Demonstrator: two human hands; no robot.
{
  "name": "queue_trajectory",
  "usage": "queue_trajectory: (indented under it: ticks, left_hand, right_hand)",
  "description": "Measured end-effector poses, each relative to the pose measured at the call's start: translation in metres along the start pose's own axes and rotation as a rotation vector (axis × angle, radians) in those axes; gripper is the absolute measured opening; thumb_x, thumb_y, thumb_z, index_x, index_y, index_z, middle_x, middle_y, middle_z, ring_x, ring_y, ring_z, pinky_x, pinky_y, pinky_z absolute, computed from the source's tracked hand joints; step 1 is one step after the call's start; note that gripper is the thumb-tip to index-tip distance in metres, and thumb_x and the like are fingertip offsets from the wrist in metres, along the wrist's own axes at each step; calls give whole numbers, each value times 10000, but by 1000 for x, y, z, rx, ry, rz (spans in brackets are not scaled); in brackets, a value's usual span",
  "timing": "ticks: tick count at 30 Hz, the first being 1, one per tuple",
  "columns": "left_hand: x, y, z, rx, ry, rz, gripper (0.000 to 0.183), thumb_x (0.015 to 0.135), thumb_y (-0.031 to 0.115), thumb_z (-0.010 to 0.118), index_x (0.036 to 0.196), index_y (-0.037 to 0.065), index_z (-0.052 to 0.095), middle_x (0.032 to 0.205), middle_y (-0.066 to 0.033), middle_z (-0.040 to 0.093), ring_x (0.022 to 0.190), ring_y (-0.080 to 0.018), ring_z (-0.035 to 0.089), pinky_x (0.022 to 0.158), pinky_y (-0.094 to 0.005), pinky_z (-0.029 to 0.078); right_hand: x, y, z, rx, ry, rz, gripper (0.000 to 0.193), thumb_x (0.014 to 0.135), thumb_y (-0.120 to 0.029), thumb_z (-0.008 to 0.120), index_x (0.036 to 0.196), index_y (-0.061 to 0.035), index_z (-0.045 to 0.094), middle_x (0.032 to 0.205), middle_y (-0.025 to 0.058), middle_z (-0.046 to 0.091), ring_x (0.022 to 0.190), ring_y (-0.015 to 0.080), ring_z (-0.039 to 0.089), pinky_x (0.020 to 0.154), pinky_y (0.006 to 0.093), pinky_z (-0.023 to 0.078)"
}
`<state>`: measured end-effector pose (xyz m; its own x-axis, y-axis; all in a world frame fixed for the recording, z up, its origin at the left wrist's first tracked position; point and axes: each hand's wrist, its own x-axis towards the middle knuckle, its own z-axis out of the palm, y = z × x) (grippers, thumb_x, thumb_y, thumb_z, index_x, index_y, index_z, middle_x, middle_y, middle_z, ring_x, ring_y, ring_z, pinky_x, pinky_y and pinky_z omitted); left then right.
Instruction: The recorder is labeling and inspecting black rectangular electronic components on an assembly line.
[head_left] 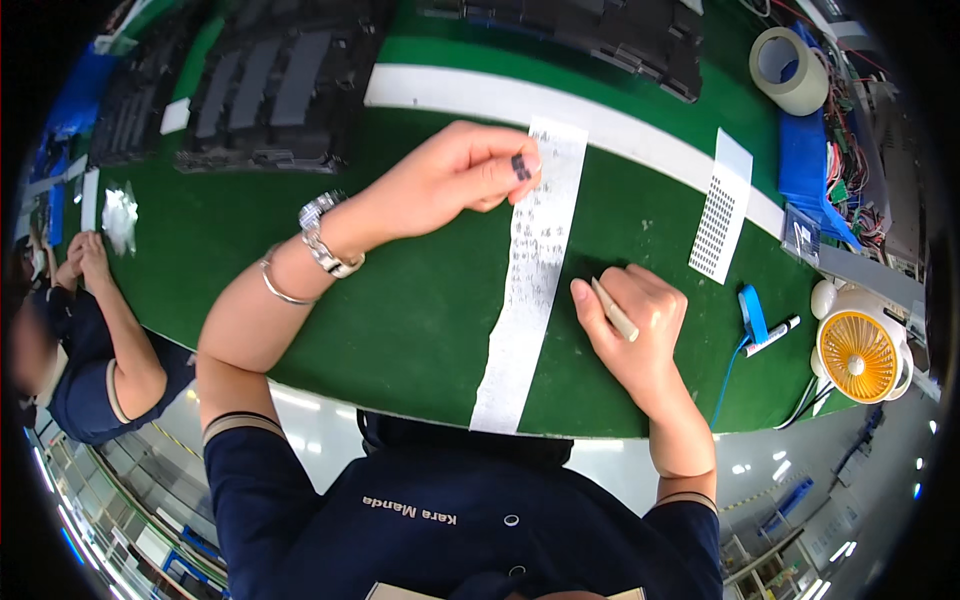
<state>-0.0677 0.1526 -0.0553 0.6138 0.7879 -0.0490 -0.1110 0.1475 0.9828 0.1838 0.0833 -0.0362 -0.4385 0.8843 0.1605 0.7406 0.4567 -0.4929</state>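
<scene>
A long white paper strip (pixel 540 260) with handwriting lies across the green table in front of me. My left hand (pixel 470 178) is closed over its upper left edge, thumb against the curled fingers. Small dark square pieces (pixel 520 167) sit at the thumb tip; whether anything is pinched underneath is hidden. Right of the strip, my right hand (pixel 640 315) is closed around a beige tapered tool (pixel 615 312), its full shape covered by the fingers. Farther right lies a white sheet (pixel 720 215) with rows of small black marks.
Black molded trays (pixel 270 95) stand at the far left, with more black parts (pixel 600 40) at the back. At right are a tape roll (pixel 800 75), a blue bin (pixel 805 160) of wires, a marker (pixel 772 337), a blue strap (pixel 752 313) and a yellow fan (pixel 857 357). A co-worker (pixel 105 360) sits left.
</scene>
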Motion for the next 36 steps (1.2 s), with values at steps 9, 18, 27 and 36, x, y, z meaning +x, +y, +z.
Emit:
queue_trajectory:
  ticks: [9,18,27,36]
  left_hand:
    - [2,2,-1,-7,-17,-35,389,1047,353,487,796,57,482,676,55,386,565,-33,276,507,-214,212]
    - [-6,-1,23,501,-23,57,147,918,119,662,1043,49,626,773,28,475,696,-75,449,641,-250,415]
    - [-10,-2,41,939,-99,621,291,879,415,680,824,130,662,741,-10,552,672,-211,542,541,-350,438]
    - [-14,-1,47,930,-21,650,145,753,137,746,763,116,603,734,-14,517,690,-199,531,517,-341,429]
  right_hand:
    - [-5,-2,0,-31,101,-70,389,820,-291,760,592,-95,512,513,59,508,480,241,541,428,370,417]
    - [-14,-5,-4,463,70,43,284,913,-229,674,713,-32,629,590,122,557,536,299,572,492,406,426]
    - [-23,-9,5,541,40,-24,291,933,-255,652,761,-20,646,618,128,561,545,301,560,512,410,428]
    - [-22,-8,8,591,36,-33,248,918,-209,666,761,-18,645,611,106,546,536,259,537,506,387,407]
